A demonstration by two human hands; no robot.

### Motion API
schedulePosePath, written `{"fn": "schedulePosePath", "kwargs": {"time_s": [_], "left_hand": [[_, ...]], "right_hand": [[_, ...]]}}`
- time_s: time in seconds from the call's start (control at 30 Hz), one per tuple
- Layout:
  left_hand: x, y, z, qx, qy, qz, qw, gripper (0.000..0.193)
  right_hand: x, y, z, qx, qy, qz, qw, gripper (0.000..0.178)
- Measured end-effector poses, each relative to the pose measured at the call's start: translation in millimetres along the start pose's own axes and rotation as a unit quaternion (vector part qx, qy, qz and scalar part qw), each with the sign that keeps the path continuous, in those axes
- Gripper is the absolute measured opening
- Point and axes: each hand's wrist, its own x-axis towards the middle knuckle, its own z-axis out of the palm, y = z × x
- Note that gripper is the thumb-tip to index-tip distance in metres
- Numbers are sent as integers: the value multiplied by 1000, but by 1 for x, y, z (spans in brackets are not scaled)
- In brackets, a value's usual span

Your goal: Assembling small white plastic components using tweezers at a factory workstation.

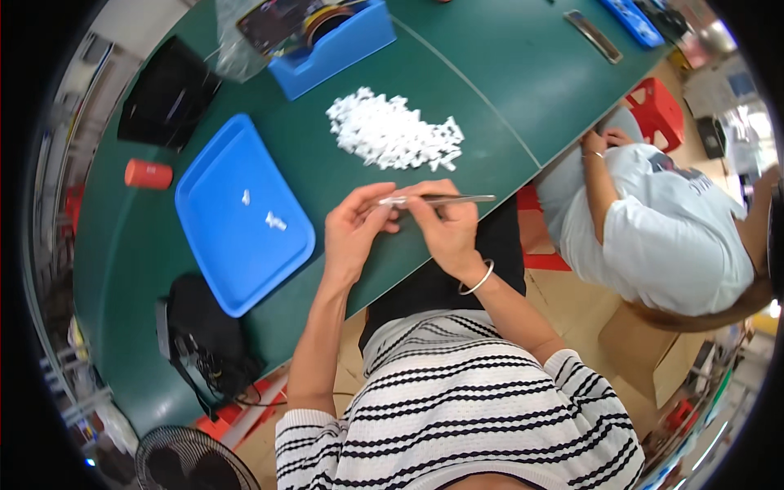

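Note:
Over the near edge of the green table (506, 73), my two hands meet in front of my body. My left hand (349, 233) pinches a small white plastic part (390, 201) between thumb and fingers. In my right hand (449, 235) is a pair of metal tweezers (472, 198), its tips at the white part and its other end pointing right. Just beyond my hands lies a heap of small white parts (392, 131). To the left, a blue tray (245, 282) holds a few white pieces (275, 221).
A blue bin (335, 61) with rolls of tape stands at the back. Left of the tray are a red cylinder (149, 173) and a black container (167, 94); a black bag (204, 331) lies nearer me. Another person (661, 229) sits at the right; a fan (192, 461) stands lower left.

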Motion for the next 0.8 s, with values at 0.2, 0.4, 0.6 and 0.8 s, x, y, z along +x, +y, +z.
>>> {"fn": "schedulePosePath", "kwargs": {"time_s": [0.2, 0.4, 0.6, 0.8], "left_hand": [[-1, 8, -6, -29, -10, -27, 999, 20], [-2, 10, -8, -50, -15, -45, 998, 25], [0, 9, -10, -42, -17, -47, 998, 26], [4, 8, -6, -57, -35, -48, 997, 29]], "right_hand": [[0, 3, 5, 102, 31, 3, 994, 13], [-2, 9, 0, 32, -7, -19, 999, 14], [-1, 3, 1, 89, 14, 6, 996, 13], [-1, 4, -1, 34, -14, -22, 999, 15]]}}
